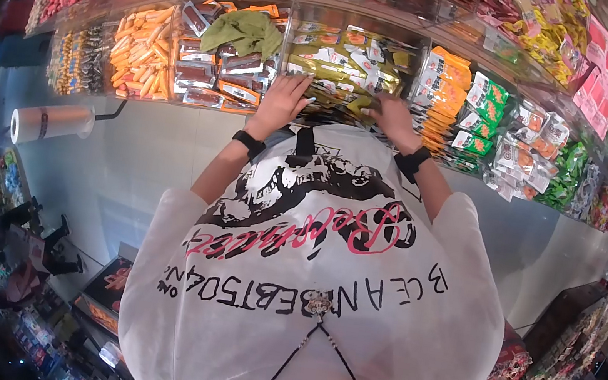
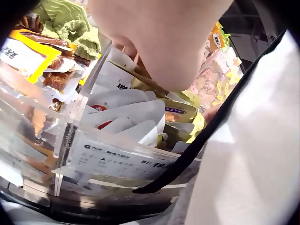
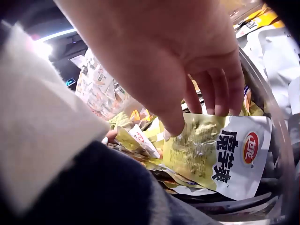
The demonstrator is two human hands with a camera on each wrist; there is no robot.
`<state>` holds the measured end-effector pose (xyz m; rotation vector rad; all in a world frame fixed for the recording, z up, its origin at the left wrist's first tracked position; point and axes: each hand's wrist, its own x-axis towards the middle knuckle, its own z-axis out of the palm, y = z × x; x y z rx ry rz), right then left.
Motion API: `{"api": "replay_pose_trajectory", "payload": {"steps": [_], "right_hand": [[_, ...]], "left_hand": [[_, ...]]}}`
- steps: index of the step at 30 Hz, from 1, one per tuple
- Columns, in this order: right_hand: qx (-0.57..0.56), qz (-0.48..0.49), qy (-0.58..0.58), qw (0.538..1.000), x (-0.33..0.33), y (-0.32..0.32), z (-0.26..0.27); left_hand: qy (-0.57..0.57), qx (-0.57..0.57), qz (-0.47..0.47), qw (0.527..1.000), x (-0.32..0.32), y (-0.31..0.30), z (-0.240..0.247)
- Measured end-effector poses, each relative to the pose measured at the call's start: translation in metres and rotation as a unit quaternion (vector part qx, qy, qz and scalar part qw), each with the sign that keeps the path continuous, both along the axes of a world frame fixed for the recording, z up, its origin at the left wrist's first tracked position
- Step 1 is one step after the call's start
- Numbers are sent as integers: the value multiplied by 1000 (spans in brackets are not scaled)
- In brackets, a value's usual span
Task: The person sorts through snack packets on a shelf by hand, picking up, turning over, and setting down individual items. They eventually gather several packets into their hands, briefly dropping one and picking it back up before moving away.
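Note:
My right hand (image 1: 398, 120) pinches a snack packet (image 3: 206, 154), olive-yellow and white with a red oval logo, between thumb and fingers at its upper edge. It is at the front right of a clear-walled bin of similar packets (image 1: 346, 56). At the same bin's front left, my left hand (image 1: 284, 102) lies with its fingers extended over the packets. In the left wrist view, white and olive packets (image 2: 131, 112) stand on edge below the left hand, whose fingertips are mostly hidden there.
Left of this bin, a crumpled green cloth (image 1: 244, 32) lies on brown snack packs (image 1: 244, 65). Orange packets (image 1: 444, 77) and green packets (image 1: 482, 110) fill bins to the right. A clear front wall with a price label (image 2: 117, 159) edges the bin. A bag roll (image 1: 53, 124) sticks out at left.

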<state>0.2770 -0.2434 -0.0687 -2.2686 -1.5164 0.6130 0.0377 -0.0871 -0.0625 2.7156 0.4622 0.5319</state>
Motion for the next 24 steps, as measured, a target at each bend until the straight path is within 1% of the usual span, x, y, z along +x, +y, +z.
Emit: {"api": "replay_pose_trajectory", "payload": {"steps": [2,3,5,6,8,10,12,13,14,15,16,17,18,21,22,23,24], "right_hand": [[-44,47,52,997,1,-3,0],[-43,48,53,997,-1,-3,3],[-102,103,-17,989,-2,-1,9],[-101,104,-17,989,-3,6,16],[65,29,-6,997,-10,26,33],[155,2,-17,988,-20,57,44],[183,48,1,982,-32,88,31],[186,73,43,979,-41,101,23],[188,98,83,974,-51,113,12],[208,112,96,967,-62,121,-8],[227,126,109,960,-71,128,-12],[150,133,70,977,-73,130,-15],[146,127,45,980,-77,135,-18],[115,149,40,981,-78,138,-29],[138,179,67,972,-75,137,-32],[161,208,94,960,-72,136,-36],[162,208,92,960,-65,132,-29]], "left_hand": [[-16,4,3,1000,0,-3,0],[-10,2,0,1000,0,-3,3],[-4,1,-2,1000,1,-3,6],[9,-9,-4,1000,1,-2,7],[23,-17,-5,1000,-1,0,7],[43,-24,3,999,0,1,3],[17,7,26,999,-3,-2,-4],[2,-6,62,998,-5,-4,-6],[-22,4,91,996,-8,-6,-3],[-49,11,119,992,-12,-8,0],[-76,18,149,986,-16,-10,1],[-96,20,167,981,-18,-10,2],[-98,24,166,981,-17,-8,5],[-120,2,196,973,-12,-4,11],[-121,1,196,973,-5,-3,12],[-130,-27,193,972,4,0,13],[-139,-55,190,970,11,5,13]]}}
